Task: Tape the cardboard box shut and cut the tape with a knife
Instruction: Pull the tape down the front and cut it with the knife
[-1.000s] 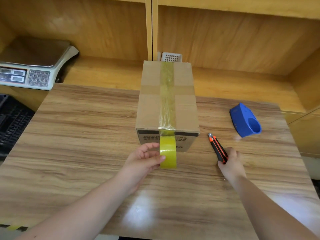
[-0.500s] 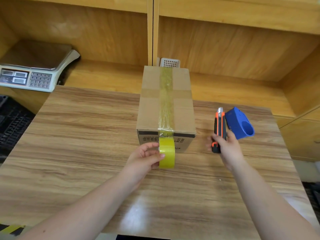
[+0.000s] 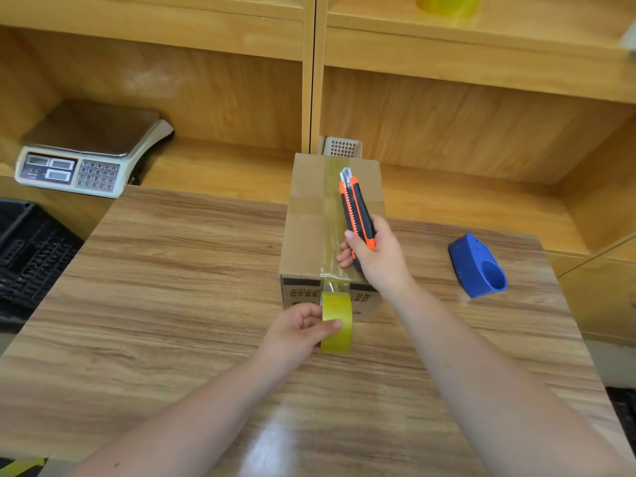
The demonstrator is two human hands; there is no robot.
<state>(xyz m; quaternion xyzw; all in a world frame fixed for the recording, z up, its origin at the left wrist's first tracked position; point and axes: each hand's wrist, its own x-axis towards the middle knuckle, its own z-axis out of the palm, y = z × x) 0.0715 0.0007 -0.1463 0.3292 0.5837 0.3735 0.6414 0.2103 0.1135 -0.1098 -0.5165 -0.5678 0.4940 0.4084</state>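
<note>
A closed cardboard box (image 3: 306,222) stands on the wooden table (image 3: 172,287), with a strip of yellowish tape along its top seam and down over the near edge. The strip runs into a yellow tape roll (image 3: 336,321) that my left hand (image 3: 299,330) holds against the box's front face. My right hand (image 3: 377,256) grips an orange-and-black utility knife (image 3: 356,211) above the box top, its tip pointing away from me. The hand's fingers touch the tape near the front edge.
A blue tape dispenser (image 3: 480,266) lies on the table to the right. A weighing scale (image 3: 86,149) sits on the shelf at back left, and a white perforated basket (image 3: 342,146) behind the box. A black crate (image 3: 27,249) is at the left.
My right hand picked the knife up off the table, then carried it left from beside the blue dispenser to over the box top. My left hand kept holding the roll.
</note>
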